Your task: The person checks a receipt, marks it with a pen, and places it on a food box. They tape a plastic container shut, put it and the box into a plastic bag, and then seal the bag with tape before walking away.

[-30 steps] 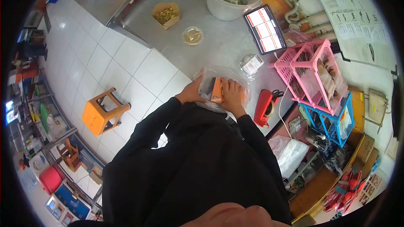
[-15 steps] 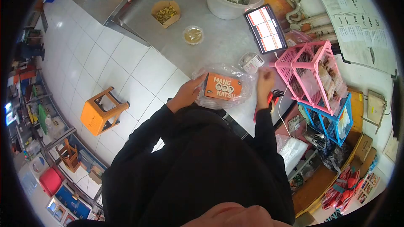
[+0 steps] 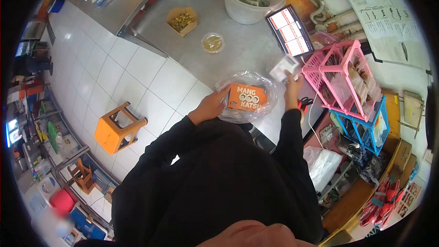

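An orange takeaway box [image 3: 247,97] with white lettering sits inside a clear plastic bag [image 3: 238,115] at the counter's near edge. My left hand [image 3: 211,105] grips the bag at the box's left side. To the right of the bag, my right hand [image 3: 292,84] is closed on a small tub with a white label [image 3: 283,67], which is partly smeared by motion. Scissors [image 3: 305,103] with red and black handles lie beside my right forearm.
A tablet [image 3: 289,29] leans near a white tub [image 3: 249,11]. A pink basket [image 3: 340,71] stands at the right, above a blue one [image 3: 366,130]. On the steel counter are an open brown box [image 3: 182,21] and a round clear cup [image 3: 212,43]. An orange stool [image 3: 119,128] stands on the floor.
My right hand has taken hold of the labelled tub and lifted it off the counter. My left hand stays at the bag. The whole view has shifted slightly.
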